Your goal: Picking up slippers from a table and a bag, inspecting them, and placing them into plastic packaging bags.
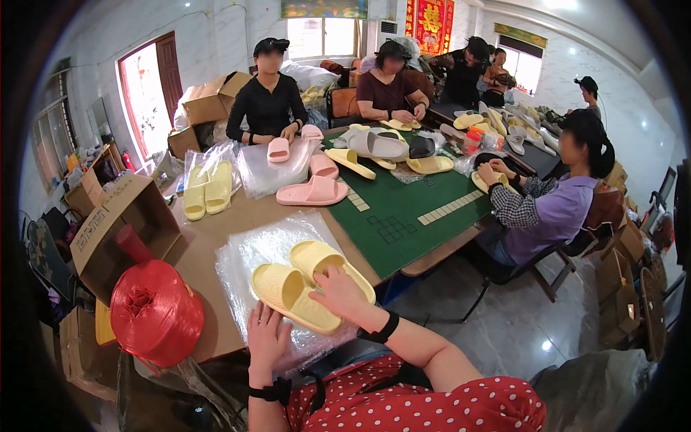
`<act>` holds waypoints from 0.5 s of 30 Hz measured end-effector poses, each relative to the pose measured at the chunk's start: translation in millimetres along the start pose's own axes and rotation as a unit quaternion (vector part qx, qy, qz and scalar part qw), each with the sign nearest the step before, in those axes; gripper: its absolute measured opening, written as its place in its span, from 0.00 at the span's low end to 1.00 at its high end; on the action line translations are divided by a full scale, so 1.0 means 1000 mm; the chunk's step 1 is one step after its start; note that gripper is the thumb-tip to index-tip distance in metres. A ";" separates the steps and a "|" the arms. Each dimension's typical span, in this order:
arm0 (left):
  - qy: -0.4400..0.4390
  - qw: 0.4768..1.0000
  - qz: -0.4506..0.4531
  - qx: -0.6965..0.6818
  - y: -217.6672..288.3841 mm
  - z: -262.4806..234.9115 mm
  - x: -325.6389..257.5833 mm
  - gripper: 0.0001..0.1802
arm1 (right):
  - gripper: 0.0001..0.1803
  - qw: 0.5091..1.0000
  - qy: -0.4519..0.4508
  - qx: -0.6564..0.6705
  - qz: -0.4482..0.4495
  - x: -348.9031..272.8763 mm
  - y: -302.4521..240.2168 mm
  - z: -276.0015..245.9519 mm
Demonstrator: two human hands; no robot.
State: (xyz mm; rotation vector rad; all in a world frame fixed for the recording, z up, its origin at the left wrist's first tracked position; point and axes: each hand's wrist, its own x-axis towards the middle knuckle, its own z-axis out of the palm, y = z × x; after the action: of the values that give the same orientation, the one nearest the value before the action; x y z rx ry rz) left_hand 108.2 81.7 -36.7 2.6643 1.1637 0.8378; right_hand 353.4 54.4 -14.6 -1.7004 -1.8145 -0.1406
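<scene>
At the far left, a roll of red plastic twine (157, 313) sits in front of an open cardboard box (111, 230), both well apart from the work. Next along, the left hand (266, 338) lies palm down at the near-left edge of a stack of clear plastic bags (241, 259) on the brown tabletop (205, 263), its grip spread, thumb apart from the fingers, pinching nothing. Just beyond and to the right of those fingertips lies the left-side yellow slipper (277, 288), its long axis slanting from toe at far left to heel at near right. The right-side yellow slipper (314, 255) rests alongside, nearly parallel, its toe also pointing away and leftward. The right hand (340, 291) is the nearer to this one: it comes in from the near right, over the footbed behind the strap, thumb reaching toward the left-side slipper. Whether that grip pinches an edge or merely rests there, I cannot tell. Farther right stretches the green board (392, 223).
</scene>
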 end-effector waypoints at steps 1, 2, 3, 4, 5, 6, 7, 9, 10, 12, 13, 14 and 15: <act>-0.001 1.000 -0.001 0.000 0.000 0.000 0.000 0.27 | 0.20 1.000 -0.011 0.000 0.011 0.001 0.004 -0.001; -0.001 1.000 -0.004 -0.001 0.000 0.000 0.000 0.27 | 0.20 1.000 -0.012 0.000 0.011 0.002 0.007 -0.001; -0.003 1.000 -0.008 -0.002 0.000 0.000 -0.002 0.28 | 0.18 0.998 -0.030 0.038 0.034 0.004 0.009 -0.003; -0.004 1.000 -0.010 -0.002 0.000 0.000 -0.002 0.28 | 0.15 0.994 -0.048 0.077 0.057 0.006 0.010 -0.005; -0.002 1.000 -0.008 -0.005 0.000 0.000 -0.001 0.27 | 0.15 0.994 -0.050 0.078 0.057 0.007 0.013 -0.002; 0.002 1.000 -0.003 -0.007 0.000 0.001 0.001 0.27 | 0.14 0.995 -0.038 0.086 0.033 0.010 0.017 -0.001; 0.002 1.000 -0.002 -0.007 0.000 0.001 0.002 0.27 | 0.14 0.995 -0.025 0.093 0.008 0.013 0.020 0.001; 0.009 1.000 0.007 -0.002 0.001 0.002 0.000 0.26 | 0.13 0.991 -0.029 0.126 -0.014 0.017 0.018 0.002; 0.009 1.000 0.007 -0.002 0.000 0.003 -0.001 0.26 | 0.13 0.986 -0.033 0.159 -0.037 0.018 0.014 0.000; 0.009 1.000 -0.001 -0.004 -0.001 0.004 -0.001 0.26 | 0.14 0.986 -0.061 0.153 -0.030 0.019 0.000 -0.002; 0.010 1.000 0.000 -0.004 -0.003 0.005 -0.002 0.26 | 0.16 0.985 -0.089 0.147 -0.024 0.020 -0.005 -0.003; 0.017 1.000 0.002 -0.021 -0.004 0.006 -0.002 0.25 | 0.16 0.985 -0.089 0.147 -0.024 0.020 -0.008 -0.001; 0.024 0.999 0.006 -0.038 -0.005 0.007 -0.002 0.25 | 0.18 0.986 -0.095 0.130 -0.034 0.019 -0.010 0.000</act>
State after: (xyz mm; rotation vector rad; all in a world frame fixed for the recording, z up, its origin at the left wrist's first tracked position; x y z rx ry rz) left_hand 107.7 84.8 -44.5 2.6068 1.1050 0.9323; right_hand 345.4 69.3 -1.6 -1.5103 -1.9335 0.2302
